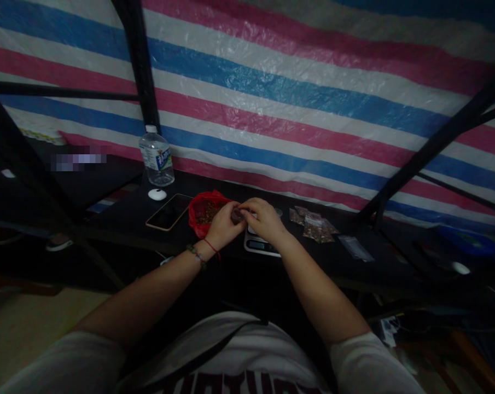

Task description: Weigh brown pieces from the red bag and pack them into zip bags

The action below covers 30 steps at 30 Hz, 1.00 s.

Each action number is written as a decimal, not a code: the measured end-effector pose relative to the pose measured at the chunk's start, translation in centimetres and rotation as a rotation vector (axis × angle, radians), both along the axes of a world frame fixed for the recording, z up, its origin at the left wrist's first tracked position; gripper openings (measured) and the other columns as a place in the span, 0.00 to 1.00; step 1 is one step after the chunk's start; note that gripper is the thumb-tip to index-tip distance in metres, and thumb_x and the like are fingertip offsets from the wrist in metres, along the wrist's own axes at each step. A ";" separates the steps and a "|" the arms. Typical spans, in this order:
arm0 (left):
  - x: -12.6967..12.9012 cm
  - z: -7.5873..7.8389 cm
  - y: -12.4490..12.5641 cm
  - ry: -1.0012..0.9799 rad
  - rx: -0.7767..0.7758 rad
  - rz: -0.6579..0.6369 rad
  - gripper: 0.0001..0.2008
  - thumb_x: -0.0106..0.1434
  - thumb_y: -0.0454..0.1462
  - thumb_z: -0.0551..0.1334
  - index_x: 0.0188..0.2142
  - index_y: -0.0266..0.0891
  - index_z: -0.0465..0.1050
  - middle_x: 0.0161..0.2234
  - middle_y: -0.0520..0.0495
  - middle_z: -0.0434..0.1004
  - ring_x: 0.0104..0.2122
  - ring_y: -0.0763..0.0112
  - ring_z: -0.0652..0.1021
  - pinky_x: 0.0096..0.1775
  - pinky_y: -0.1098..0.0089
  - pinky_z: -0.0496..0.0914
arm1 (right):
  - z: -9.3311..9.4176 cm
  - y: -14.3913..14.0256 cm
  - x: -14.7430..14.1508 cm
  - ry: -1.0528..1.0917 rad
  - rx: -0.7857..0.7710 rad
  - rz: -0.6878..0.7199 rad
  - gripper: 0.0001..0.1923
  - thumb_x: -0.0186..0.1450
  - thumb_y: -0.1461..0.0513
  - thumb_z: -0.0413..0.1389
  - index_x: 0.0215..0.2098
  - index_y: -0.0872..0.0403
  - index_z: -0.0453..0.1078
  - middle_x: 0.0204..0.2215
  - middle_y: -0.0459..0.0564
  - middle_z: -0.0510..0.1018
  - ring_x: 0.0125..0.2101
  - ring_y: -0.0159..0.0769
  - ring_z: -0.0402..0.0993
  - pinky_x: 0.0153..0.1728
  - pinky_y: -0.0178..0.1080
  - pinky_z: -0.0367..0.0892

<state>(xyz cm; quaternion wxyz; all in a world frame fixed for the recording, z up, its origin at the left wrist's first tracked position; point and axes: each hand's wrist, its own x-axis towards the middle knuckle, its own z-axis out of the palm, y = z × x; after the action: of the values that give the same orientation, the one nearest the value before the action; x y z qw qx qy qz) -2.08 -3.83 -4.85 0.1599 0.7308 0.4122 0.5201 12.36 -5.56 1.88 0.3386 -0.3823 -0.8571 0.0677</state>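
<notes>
A small dark reddish round piece, perhaps a little cup, sits in the curled fingers of my left hand. My right hand meets it from the other side, thumb and fingertips pinched together at its edge; what they pinch is too small and dim to make out. Just left of my hands lies an open red plastic bag with brown bits inside. Partly covered by my right hand is a digital scale, its display facing me.
Several small filled clear bags lie right of the scale, with a flat clear bag beyond. On the left are a phone, a white mouse and a plastic bottle. Dark metal posts stand before a striped sheet.
</notes>
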 end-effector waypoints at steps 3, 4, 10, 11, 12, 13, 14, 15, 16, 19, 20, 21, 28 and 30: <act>0.4 0.6 -0.9 0.000 -0.012 -0.005 0.19 0.52 0.35 0.63 0.45 0.36 0.66 0.38 0.45 0.73 0.37 0.66 0.75 0.42 0.64 0.70 | -0.5 -1.3 1.0 0.022 0.004 -0.075 0.06 0.58 0.62 0.59 0.35 0.53 0.75 0.39 0.52 0.73 0.43 0.39 0.68 0.48 0.44 0.63; 0.6 0.8 -1.3 0.005 -0.013 -0.023 0.21 0.51 0.34 0.63 0.46 0.36 0.66 0.38 0.45 0.73 0.38 0.65 0.75 0.43 0.64 0.70 | -0.7 -1.7 1.4 0.025 -0.003 -0.081 0.05 0.58 0.62 0.60 0.33 0.53 0.75 0.41 0.52 0.73 0.45 0.40 0.68 0.49 0.45 0.62; 1.7 1.6 -2.9 -0.150 -0.218 -0.305 0.36 0.50 0.41 0.67 0.57 0.38 0.58 0.48 0.40 0.71 0.46 0.60 0.74 0.48 0.60 0.68 | -0.4 -4.0 4.0 0.259 0.084 -0.137 0.06 0.63 0.63 0.52 0.35 0.52 0.71 0.48 0.53 0.69 0.50 0.39 0.65 0.50 0.45 0.62; 1.8 1.6 -3.0 -0.209 -0.303 -0.406 0.35 0.52 0.42 0.67 0.57 0.37 0.58 0.48 0.40 0.72 0.46 0.60 0.75 0.48 0.60 0.69 | -0.1 -4.3 4.5 0.291 0.107 -0.144 0.06 0.64 0.63 0.51 0.35 0.52 0.70 0.48 0.54 0.69 0.50 0.39 0.65 0.50 0.45 0.63; 1.8 1.5 -2.9 -0.251 -0.385 -0.508 0.32 0.53 0.43 0.65 0.56 0.36 0.60 0.48 0.39 0.73 0.46 0.61 0.75 0.47 0.61 0.69 | 0.1 -4.5 4.9 0.298 0.114 -0.137 0.06 0.64 0.63 0.50 0.35 0.52 0.69 0.48 0.54 0.69 0.50 0.39 0.65 0.49 0.45 0.64; 1.8 1.5 -2.9 -0.270 -0.457 -0.594 0.28 0.55 0.43 0.65 0.53 0.35 0.63 0.47 0.39 0.74 0.45 0.61 0.75 0.47 0.61 0.69 | 0.3 -4.7 5.3 0.289 0.106 -0.120 0.06 0.64 0.63 0.50 0.35 0.52 0.69 0.48 0.54 0.69 0.49 0.39 0.66 0.48 0.44 0.64; 1.8 1.4 -2.8 -0.263 -0.517 -0.655 0.25 0.55 0.44 0.64 0.50 0.34 0.66 0.46 0.39 0.75 0.45 0.61 0.76 0.47 0.61 0.69 | 0.4 -4.8 5.6 0.279 0.092 -0.105 0.06 0.64 0.63 0.51 0.34 0.52 0.69 0.47 0.53 0.70 0.49 0.39 0.66 0.47 0.44 0.65; 1.7 1.4 -2.8 -0.235 -0.566 -0.690 0.22 0.55 0.44 0.64 0.46 0.34 0.69 0.44 0.40 0.76 0.43 0.62 0.76 0.46 0.62 0.69 | 0.4 -4.9 5.9 0.273 0.077 -0.097 0.05 0.64 0.62 0.51 0.34 0.52 0.69 0.47 0.53 0.70 0.48 0.40 0.67 0.45 0.44 0.66; 1.6 1.4 -2.9 -0.193 -0.604 -0.701 0.20 0.54 0.44 0.65 0.43 0.33 0.71 0.41 0.41 0.77 0.40 0.63 0.77 0.44 0.63 0.70 | 0.3 -4.9 6.2 0.282 0.063 -0.099 0.06 0.64 0.62 0.51 0.34 0.52 0.69 0.47 0.54 0.71 0.48 0.40 0.67 0.45 0.43 0.67; 1.4 1.6 -3.1 -0.101 -0.654 -0.658 0.17 0.52 0.43 0.66 0.37 0.33 0.73 0.33 0.45 0.79 0.33 0.66 0.78 0.38 0.64 0.72 | -0.5 -4.7 6.8 0.373 -0.034 -0.137 0.06 0.63 0.60 0.52 0.36 0.52 0.70 0.46 0.53 0.71 0.45 0.39 0.70 0.40 0.41 0.69; 1.4 1.7 -3.2 -0.104 -0.652 -0.640 0.16 0.51 0.43 0.67 0.37 0.34 0.73 0.33 0.46 0.79 0.32 0.66 0.78 0.38 0.65 0.72 | -0.8 -4.6 6.8 0.412 -0.102 -0.143 0.08 0.61 0.60 0.54 0.39 0.52 0.70 0.47 0.53 0.72 0.41 0.37 0.71 0.38 0.39 0.69; 1.5 1.8 -3.3 -0.120 -0.647 -0.630 0.16 0.51 0.42 0.68 0.37 0.34 0.74 0.33 0.46 0.79 0.33 0.67 0.78 0.38 0.65 0.72 | -1.1 -4.5 6.9 0.461 -0.178 -0.151 0.13 0.60 0.59 0.56 0.43 0.51 0.69 0.46 0.53 0.72 0.37 0.35 0.73 0.35 0.38 0.70; 2.2 1.5 -3.7 -0.186 -0.646 -0.666 0.14 0.53 0.43 0.66 0.35 0.34 0.74 0.33 0.44 0.79 0.32 0.67 0.78 0.38 0.65 0.73 | -1.5 -3.8 6.9 0.602 -0.458 -0.094 0.11 0.56 0.55 0.59 0.27 0.56 0.72 0.24 0.46 0.75 0.25 0.30 0.70 0.27 0.32 0.65; 2.2 1.4 -3.6 -0.173 -0.634 -0.655 0.14 0.54 0.43 0.65 0.35 0.34 0.75 0.33 0.44 0.80 0.33 0.67 0.78 0.39 0.65 0.73 | -1.5 -3.7 6.8 0.637 -0.447 -0.111 0.11 0.56 0.55 0.59 0.26 0.56 0.72 0.22 0.44 0.73 0.23 0.29 0.68 0.26 0.32 0.64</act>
<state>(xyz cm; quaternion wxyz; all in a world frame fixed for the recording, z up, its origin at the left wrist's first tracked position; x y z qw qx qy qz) 0.16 -7.44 -3.42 0.5650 0.6916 0.2833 0.3497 19.20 -9.31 0.37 0.4993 -0.4520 -0.6514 0.3495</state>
